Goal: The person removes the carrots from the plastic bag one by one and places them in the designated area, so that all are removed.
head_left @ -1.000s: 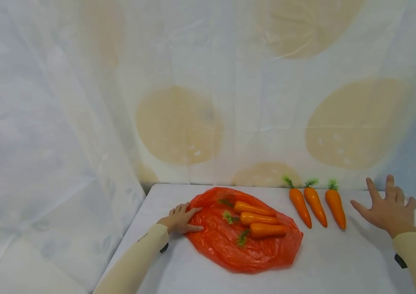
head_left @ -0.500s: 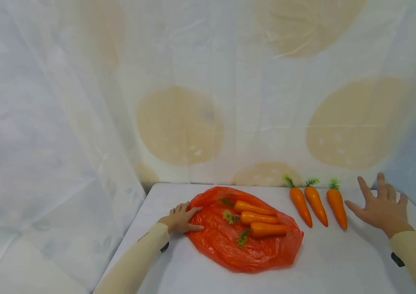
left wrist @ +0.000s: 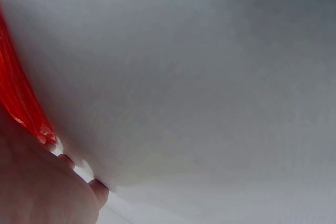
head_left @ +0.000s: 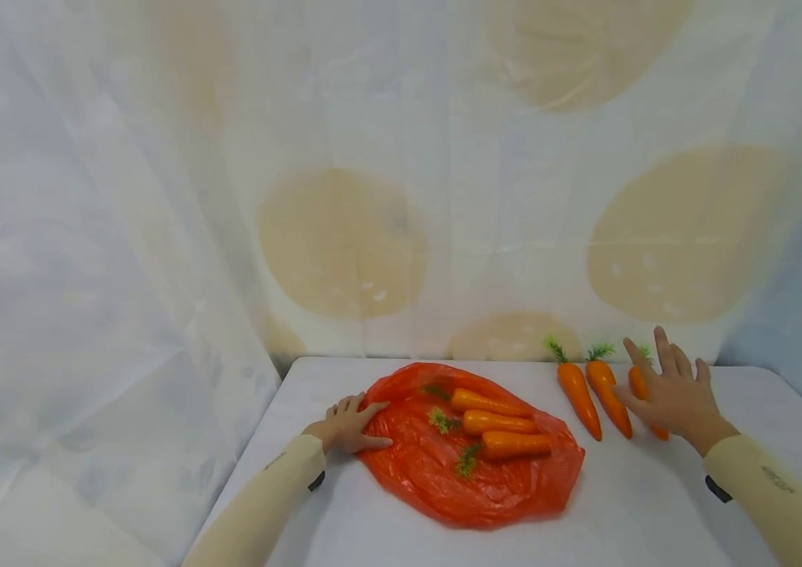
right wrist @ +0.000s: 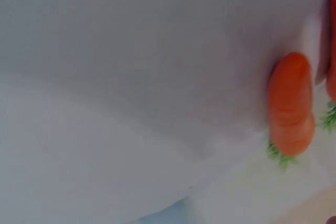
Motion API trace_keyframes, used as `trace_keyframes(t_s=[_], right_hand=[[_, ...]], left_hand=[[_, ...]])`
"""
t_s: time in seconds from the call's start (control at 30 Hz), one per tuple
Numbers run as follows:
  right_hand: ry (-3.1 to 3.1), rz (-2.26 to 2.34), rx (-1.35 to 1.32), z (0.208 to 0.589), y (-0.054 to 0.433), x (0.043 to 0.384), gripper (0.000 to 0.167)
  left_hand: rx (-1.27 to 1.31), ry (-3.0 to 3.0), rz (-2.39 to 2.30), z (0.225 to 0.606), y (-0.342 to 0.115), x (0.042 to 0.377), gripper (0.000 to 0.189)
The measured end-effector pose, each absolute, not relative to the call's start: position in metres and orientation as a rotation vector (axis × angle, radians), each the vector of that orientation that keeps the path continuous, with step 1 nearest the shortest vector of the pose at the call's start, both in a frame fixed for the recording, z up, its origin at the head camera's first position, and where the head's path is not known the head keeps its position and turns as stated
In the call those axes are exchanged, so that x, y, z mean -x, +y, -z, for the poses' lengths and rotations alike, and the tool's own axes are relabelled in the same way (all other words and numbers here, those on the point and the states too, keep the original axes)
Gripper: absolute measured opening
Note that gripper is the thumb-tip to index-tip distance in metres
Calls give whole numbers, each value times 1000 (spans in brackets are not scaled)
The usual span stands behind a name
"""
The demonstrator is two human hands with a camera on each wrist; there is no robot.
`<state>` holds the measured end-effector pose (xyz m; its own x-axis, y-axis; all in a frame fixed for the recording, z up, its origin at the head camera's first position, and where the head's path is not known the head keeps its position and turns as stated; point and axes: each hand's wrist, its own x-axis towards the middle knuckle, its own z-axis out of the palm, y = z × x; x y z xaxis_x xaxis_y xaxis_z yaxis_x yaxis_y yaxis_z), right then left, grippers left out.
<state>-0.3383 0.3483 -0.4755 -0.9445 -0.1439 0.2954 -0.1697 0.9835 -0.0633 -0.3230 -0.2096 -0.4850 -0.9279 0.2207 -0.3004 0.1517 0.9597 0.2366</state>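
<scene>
A thin red plastic bag (head_left: 415,472) is spread on the white table. Three orange carrots (head_left: 500,424) with green tops lie side by side on it, tips toward the right. At the bag's left edge rests my left hand (head_left: 347,425), fingers spread; its fingertips reach down to the tabletop in the left wrist view. Three more carrots stand in a row to the right, tops toward the back: a left one (head_left: 578,400), a middle one (head_left: 609,398) and a right one (right wrist: 291,103). My right hand (head_left: 681,398), fingers spread and holding nothing, hovers over the right carrot and partly hides it.
A pale curtain (head_left: 507,197) with tan round shapes hangs right behind the table's back edge. Another pale sheet (head_left: 89,315) runs along the left side. The white table (head_left: 628,504) extends in front of the row of carrots.
My right hand has moved left, from beside the row of carrots to over the right one. My left hand, the bag and all the carrots have stayed in place.
</scene>
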Motion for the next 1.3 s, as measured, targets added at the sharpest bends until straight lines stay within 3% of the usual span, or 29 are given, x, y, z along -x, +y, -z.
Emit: trace_keyframes(t_s=[0.27, 0.47, 1.3], right_hand=[[-2783, -122, -433, 468, 307, 334, 91], [-2685, -89, -605, 465, 276, 334, 88], [-2587, -66, -891, 479, 216, 316, 83]], left_hand=[[-287, 2798, -288, 497, -212, 330, 83], [-285, 2793, -302, 485, -212, 327, 83], [-278, 2774, -295, 486, -209, 324, 82]])
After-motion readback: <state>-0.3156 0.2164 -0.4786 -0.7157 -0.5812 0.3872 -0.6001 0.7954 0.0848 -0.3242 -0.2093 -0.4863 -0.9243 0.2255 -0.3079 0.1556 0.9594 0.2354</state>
